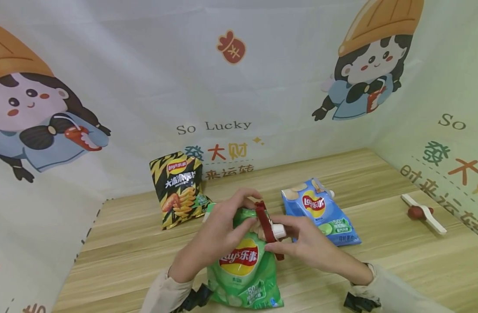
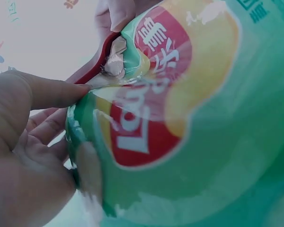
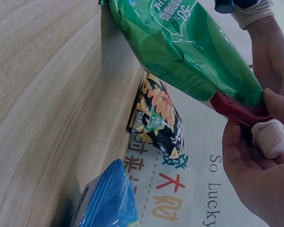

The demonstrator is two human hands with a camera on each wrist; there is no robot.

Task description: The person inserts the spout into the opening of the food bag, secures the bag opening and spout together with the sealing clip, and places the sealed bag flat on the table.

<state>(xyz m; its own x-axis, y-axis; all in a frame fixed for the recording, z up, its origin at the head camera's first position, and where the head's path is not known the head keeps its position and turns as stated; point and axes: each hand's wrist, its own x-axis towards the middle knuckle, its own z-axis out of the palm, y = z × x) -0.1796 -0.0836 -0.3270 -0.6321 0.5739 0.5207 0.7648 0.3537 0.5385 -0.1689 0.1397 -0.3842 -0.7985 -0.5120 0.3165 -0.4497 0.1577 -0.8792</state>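
Observation:
A green bag of Lay's potato chips (image 1: 239,282) stands tilted on the table in front of me. My left hand (image 1: 213,239) pinches its upper edge; the left wrist view shows the thumb pressed on the film near the gathered top. A dark red bag clip (image 1: 265,222) with a white screw cap (image 1: 278,231) lies across that top. My right hand (image 1: 311,245) grips the clip around the cap, thumb on one side and fingers on the other. Seen from the right wrist, the clip (image 3: 236,109) crosses the bag's narrowed end. Part of the clip is hidden by the fingers.
Behind on the left, a black and yellow chip bag (image 1: 180,191) leans near the back wall. A blue Lay's bag (image 1: 321,213) lies right of my hands, a white cap peeking out behind it. Farther right rests a white clip (image 1: 436,225) with a red cap (image 1: 418,212).

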